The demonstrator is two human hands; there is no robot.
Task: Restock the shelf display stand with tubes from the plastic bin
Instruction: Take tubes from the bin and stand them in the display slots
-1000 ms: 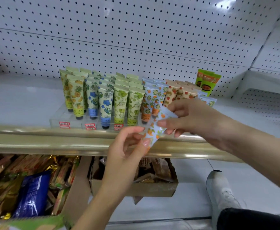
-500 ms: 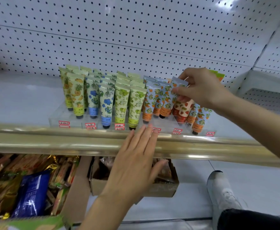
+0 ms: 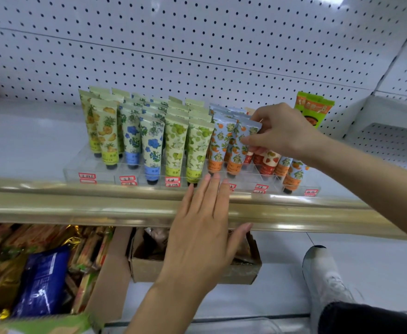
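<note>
Item: orange-print tube [image 3: 239, 154], upright, cap down, in display stand [image 3: 101, 165] orange row | right hand [image 3: 284, 133] pinching its upper end | left hand [image 3: 202, 227] flat, fingers straight, at stand's front | I'd press straight down.

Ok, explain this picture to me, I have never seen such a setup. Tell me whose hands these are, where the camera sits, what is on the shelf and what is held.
There is no machine here. These are a person's two bare hands, filmed by one wide camera worn on the head, looking forward and down. On the white shelf stands a clear display stand with upright rows of patterned tubes: pineapple, blue flower, green fruit, orange, strawberry. The right hand pinches an orange-patterned tube near its top, in the orange row. The left hand holds nothing; it is flat, fingers straight, in front of the stand. A green packet stands at the back, and cardboard boxes sit below.
</note>
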